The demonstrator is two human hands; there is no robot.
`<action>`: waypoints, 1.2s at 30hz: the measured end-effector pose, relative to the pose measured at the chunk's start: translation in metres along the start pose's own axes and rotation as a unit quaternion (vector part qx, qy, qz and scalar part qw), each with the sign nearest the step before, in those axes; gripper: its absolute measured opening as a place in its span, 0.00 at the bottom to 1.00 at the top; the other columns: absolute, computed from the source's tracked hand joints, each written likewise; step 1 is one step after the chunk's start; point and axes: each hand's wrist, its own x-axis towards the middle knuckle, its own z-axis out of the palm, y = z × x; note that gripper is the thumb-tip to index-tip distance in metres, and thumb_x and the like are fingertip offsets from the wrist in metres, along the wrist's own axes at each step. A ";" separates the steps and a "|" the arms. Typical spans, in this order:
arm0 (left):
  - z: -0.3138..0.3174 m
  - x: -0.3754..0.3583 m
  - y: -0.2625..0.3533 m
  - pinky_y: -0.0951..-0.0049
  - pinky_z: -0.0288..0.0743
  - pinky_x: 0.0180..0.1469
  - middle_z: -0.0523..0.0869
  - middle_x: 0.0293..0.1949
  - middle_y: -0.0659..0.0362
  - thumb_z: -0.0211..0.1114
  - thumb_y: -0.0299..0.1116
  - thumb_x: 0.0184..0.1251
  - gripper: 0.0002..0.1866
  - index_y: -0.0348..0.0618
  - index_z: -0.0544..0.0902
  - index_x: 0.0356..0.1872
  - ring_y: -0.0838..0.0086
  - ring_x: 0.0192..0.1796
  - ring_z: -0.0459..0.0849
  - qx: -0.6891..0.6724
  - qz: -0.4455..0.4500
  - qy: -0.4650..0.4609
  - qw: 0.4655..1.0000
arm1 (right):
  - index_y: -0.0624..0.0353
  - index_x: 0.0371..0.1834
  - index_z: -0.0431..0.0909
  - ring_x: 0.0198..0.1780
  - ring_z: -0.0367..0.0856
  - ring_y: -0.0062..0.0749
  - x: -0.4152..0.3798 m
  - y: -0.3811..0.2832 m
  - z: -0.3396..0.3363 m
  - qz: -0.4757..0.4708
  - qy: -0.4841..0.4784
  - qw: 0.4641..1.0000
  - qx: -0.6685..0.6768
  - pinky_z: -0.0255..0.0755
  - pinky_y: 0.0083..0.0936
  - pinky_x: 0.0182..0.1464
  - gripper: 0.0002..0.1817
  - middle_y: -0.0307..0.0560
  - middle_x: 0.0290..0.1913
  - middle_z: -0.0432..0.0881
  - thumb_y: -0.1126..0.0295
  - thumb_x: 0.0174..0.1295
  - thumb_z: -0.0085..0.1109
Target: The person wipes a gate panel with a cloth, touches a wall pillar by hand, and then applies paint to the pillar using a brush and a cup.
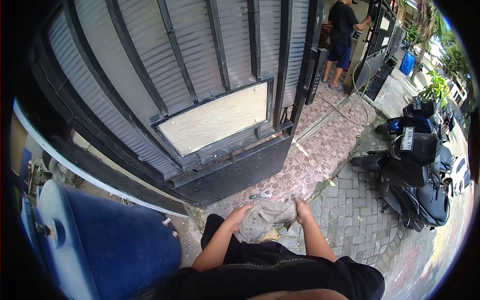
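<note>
both hands, left hand (pixel 238 216) and right hand (pixel 302 208), grip a grey cloth (pixel 266 214) before a gate (pixel 200 100).

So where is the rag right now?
In the head view the rag is low in the middle, stretched between the left hand and right hand, in front of the black metal gate and above the paving.

A tall black barred metal gate (pixel 200 100) blocked the front, a blue plastic barrel (pixel 110 245) crowded the left, and patterned paving (pixel 320 155) lay open rightward.
</note>
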 end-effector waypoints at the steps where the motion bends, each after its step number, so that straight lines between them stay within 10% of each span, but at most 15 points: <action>1: -0.005 0.004 -0.002 0.66 0.78 0.45 0.83 0.43 0.51 0.56 0.40 0.65 0.20 0.33 0.77 0.48 0.66 0.43 0.84 -0.035 0.016 -0.015 0.999 | 0.61 0.40 0.73 0.36 0.78 0.34 -0.005 -0.012 0.012 -0.003 -0.020 0.999 0.027 0.74 0.31 0.39 0.08 0.48 0.35 0.77 0.71 0.58 0.54; 8: 0.020 -0.030 0.061 0.68 0.76 0.50 0.82 0.47 0.49 0.55 0.40 0.67 0.21 0.30 0.75 0.51 0.65 0.47 0.83 -0.059 0.098 -0.072 0.991 | 0.62 0.45 0.69 0.43 0.73 0.22 -0.001 -0.110 0.110 -0.335 0.001 0.942 0.018 0.66 0.19 0.47 0.09 0.42 0.42 0.76 0.76 0.62 0.53; 16: 0.085 -0.011 0.129 0.70 0.76 0.50 0.82 0.46 0.51 0.53 0.45 0.70 0.24 0.32 0.74 0.53 0.70 0.46 0.83 -0.076 0.179 -0.158 0.968 | 0.59 0.45 0.76 0.44 0.80 0.40 0.033 -0.256 0.245 -0.713 0.112 0.659 -0.211 0.71 0.30 0.48 0.13 0.49 0.40 0.80 0.75 0.56 0.58; 25: 0.103 0.046 0.148 0.76 0.74 0.42 0.82 0.39 0.62 0.53 0.46 0.71 0.20 0.39 0.77 0.48 0.79 0.38 0.80 -0.031 0.250 -0.132 0.959 | 0.61 0.37 0.78 0.41 0.80 0.42 0.114 -0.227 0.244 -0.716 0.089 0.646 -0.250 0.72 0.30 0.45 0.09 0.50 0.38 0.80 0.77 0.52 0.60; 32: 0.083 0.065 0.120 0.76 0.73 0.44 0.83 0.41 0.59 0.54 0.45 0.70 0.20 0.36 0.77 0.49 0.79 0.42 0.80 0.013 0.193 -0.105 0.976 | 0.62 0.41 0.77 0.45 0.81 0.39 0.144 -0.182 0.217 -0.615 0.107 0.743 -0.241 0.71 0.29 0.49 0.09 0.51 0.41 0.81 0.77 0.55 0.58; 36: 0.077 0.060 0.131 0.77 0.74 0.42 0.84 0.39 0.58 0.56 0.46 0.69 0.21 0.34 0.79 0.46 0.78 0.38 0.81 -0.012 0.187 -0.101 0.977 | 0.64 0.42 0.76 0.44 0.78 0.35 0.098 -0.239 0.249 -0.694 0.103 0.678 -0.220 0.69 0.26 0.49 0.09 0.50 0.40 0.80 0.77 0.57 0.57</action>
